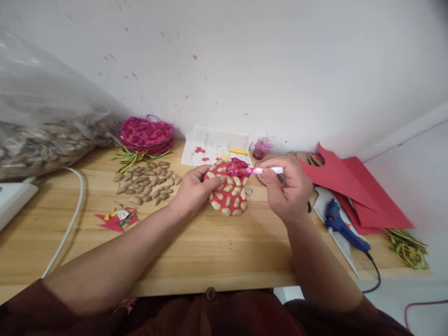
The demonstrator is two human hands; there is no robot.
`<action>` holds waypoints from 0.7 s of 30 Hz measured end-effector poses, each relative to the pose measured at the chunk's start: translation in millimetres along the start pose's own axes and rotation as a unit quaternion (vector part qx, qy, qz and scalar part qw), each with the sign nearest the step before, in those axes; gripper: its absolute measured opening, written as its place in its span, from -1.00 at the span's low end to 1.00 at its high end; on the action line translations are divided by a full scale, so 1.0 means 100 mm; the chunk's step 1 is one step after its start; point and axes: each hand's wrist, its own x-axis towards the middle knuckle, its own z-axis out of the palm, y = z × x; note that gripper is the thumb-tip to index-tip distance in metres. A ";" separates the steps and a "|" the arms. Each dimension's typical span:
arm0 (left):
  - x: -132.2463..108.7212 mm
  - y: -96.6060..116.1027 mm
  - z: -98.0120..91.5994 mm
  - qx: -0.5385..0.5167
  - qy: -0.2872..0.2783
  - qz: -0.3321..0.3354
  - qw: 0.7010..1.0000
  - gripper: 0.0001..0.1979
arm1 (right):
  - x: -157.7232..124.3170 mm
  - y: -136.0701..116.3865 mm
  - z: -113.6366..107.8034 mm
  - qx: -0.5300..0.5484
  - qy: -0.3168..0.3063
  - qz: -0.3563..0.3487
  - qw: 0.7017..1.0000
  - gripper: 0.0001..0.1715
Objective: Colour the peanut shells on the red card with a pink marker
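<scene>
My left hand (pixel 198 189) grips the left edge of a red card shape (pixel 221 195) covered with peanuts in their shells, its thumb lying on the front. Most of those peanuts (pixel 228 188) are plain tan; the ones at the top right are coated magenta. My right hand (pixel 289 186) is closed around a white-handled paintbrush (pixel 273 170), whose magenta-stained tip touches the painted peanuts. A teal loop (pixel 248 191) sticks out at the card's right edge. Behind it stands a small clear cup (pixel 262 147) with magenta paint.
Loose peanuts (pixel 149 182) lie left, below a stack of magenta peanut pieces (pixel 147 135) with green strands. A large bag of peanuts (pixel 52 144) and a white cable (pixel 75 210) are far left. Red sheets (pixel 357 191) and a blue glue gun (pixel 345 228) lie right.
</scene>
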 end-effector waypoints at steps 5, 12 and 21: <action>-0.02 0.04 0.05 -0.065 0.007 -0.024 0.998 -0.61 | 0.01 -0.02 0.01 -0.015 -0.018 -0.042 0.999 -0.92; -0.02 0.06 0.06 -0.091 0.007 -0.034 0.995 -0.60 | 0.02 -0.03 0.01 -0.014 -0.014 -0.051 0.998 -0.91; -0.01 0.06 0.07 -0.104 0.014 -0.044 0.994 -0.61 | 0.02 -0.03 0.00 -0.022 -0.012 -0.055 0.998 -0.91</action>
